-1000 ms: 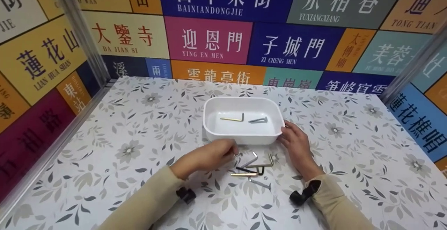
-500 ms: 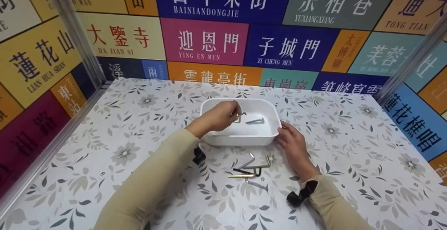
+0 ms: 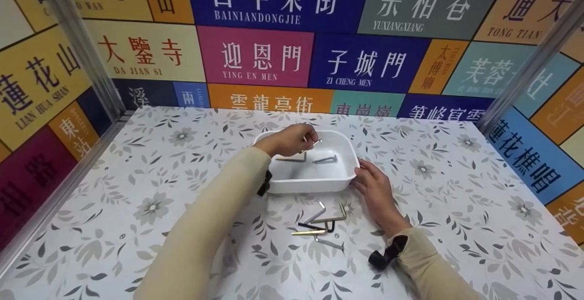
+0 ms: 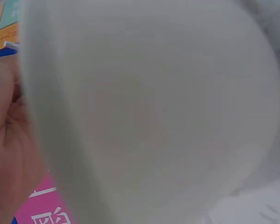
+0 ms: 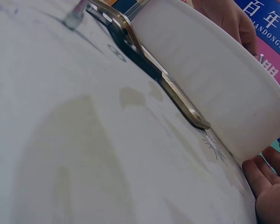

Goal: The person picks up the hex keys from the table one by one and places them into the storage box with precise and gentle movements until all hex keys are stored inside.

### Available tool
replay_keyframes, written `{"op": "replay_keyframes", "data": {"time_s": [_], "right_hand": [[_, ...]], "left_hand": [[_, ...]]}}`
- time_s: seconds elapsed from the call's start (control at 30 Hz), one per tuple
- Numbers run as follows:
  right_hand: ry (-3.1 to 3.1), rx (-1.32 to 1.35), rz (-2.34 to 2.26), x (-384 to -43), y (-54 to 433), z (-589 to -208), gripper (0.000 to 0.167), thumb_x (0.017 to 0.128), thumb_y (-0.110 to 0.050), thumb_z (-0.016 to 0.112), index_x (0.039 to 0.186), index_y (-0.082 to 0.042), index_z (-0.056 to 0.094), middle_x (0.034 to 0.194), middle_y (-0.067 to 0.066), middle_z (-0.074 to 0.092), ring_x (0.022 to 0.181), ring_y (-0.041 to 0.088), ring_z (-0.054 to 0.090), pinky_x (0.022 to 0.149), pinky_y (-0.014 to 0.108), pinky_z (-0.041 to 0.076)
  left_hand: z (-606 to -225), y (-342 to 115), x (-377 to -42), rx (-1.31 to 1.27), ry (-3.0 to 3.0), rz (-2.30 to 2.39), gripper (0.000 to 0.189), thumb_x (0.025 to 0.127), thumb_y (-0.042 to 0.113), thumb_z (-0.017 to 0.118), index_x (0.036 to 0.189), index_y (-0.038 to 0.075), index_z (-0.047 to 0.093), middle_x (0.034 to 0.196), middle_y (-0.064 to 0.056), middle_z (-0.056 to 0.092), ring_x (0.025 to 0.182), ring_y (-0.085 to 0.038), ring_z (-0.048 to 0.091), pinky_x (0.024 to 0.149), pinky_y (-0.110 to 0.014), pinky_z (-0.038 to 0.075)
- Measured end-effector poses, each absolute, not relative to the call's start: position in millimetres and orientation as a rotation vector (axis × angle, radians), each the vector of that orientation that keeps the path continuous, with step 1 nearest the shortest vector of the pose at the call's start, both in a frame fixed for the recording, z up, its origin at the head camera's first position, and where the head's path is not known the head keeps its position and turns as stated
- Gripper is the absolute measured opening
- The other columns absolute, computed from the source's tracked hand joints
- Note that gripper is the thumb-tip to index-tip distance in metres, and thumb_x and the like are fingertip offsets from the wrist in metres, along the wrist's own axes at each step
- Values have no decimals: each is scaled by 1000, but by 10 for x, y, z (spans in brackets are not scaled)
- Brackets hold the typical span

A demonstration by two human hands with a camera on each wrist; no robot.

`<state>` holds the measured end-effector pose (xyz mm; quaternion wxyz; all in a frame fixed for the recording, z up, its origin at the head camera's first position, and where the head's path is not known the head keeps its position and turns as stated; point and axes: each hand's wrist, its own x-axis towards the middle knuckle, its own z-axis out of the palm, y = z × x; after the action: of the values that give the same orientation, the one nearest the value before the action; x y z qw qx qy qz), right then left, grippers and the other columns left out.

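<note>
The left hand [image 3: 294, 139] hovers over the white plastic tub [image 3: 310, 186], fingers pinching a small silver metal piece [image 3: 318, 141]. The right hand [image 3: 378, 188] rests loosely curved fingers against the tub's right end. A brass-coloured hex key [image 3: 296, 159] lies inside; loose hex keys [image 3: 328, 219] lie in front on the counter [image 3: 182, 190].

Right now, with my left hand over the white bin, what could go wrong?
The small metal piece pinched in your left hand might slip and drop. Your right hand, touching the white bin, could nudge it askew. The L-shaped keys overlap on the table, so lifting one may drag others.
</note>
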<state>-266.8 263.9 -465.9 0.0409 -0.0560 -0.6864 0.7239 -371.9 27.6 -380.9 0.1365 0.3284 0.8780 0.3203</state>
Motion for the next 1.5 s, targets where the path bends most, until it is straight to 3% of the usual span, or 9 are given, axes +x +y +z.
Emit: {"op": "replay_keyframes", "data": {"time_s": [0.2, 0.4, 0.57, 0.83, 1.03, 1.27, 1.5], "right_hand": [[-2114, -158, 2206, -2666, 2622, -4685, 46, 102, -10, 51, 146, 2, 46, 149, 22, 50, 120, 22, 64, 93, 21, 56], [-2115, -133, 2197, -2657, 2616, -4686, 45, 101, -9, 52, 145, -1, 49, 146, 21, 54, 118, 26, 66, 93, 24, 57], [-2109, -119, 2195, -2655, 2609, -4666, 45, 102, -9, 50, 146, 0, 49, 147, 23, 52, 119, 25, 66, 92, 22, 57], [-2118, -143, 2188, -2648, 2598, -4679, 44, 101, -10, 50, 145, -3, 51, 143, 22, 56, 124, 31, 63, 95, 25, 57], [-2133, -135, 2176, -2649, 2633, -4668, 46, 101, -12, 50, 146, -5, 50, 148, 17, 53, 129, 33, 60, 99, 27, 55], [-2129, -153, 2182, -2657, 2652, -4667, 46, 101, -12, 51, 146, -6, 51, 147, 17, 54, 129, 32, 60, 99, 26, 55], [-2133, -165, 2165, -2654, 2644, -4674, 46, 101, -12, 50, 146, -3, 51, 150, 18, 51, 127, 30, 60, 95, 22, 55]], "left_hand": [[-3825, 374, -3820, 929, 2574, 765, 24, 100, 5, 54, 121, -3, 62, 113, -16, 64, 95, -17, 52, 92, -34, 48], [-3743, 480, -3821, 923, 2553, 557, 21, 99, 5, 57, 118, 1, 64, 100, -7, 58, 90, -16, 51, 82, -28, 45], [-3566, 539, -3812, 911, 2544, 477, 25, 98, 4, 57, 122, 2, 63, 104, -8, 61, 88, -16, 53, 78, -27, 45], [-3555, 586, -3870, 795, 2550, 461, 25, 100, 8, 58, 124, 7, 64, 104, -5, 63, 89, -16, 55, 80, -28, 47], [-3644, 617, -3884, 892, 2592, 449, 24, 95, 2, 61, 117, 4, 69, 96, -7, 64, 85, -17, 55, 77, -29, 48], [-3703, 691, -3789, 971, 2668, 213, 20, 97, 7, 63, 115, 8, 72, 106, -8, 71, 92, -21, 59, 92, -36, 54], [-3809, 762, -3703, 913, 2684, 132, 17, 99, 11, 62, 113, 10, 70, 107, -7, 73, 90, -21, 58, 88, -37, 51]]}}
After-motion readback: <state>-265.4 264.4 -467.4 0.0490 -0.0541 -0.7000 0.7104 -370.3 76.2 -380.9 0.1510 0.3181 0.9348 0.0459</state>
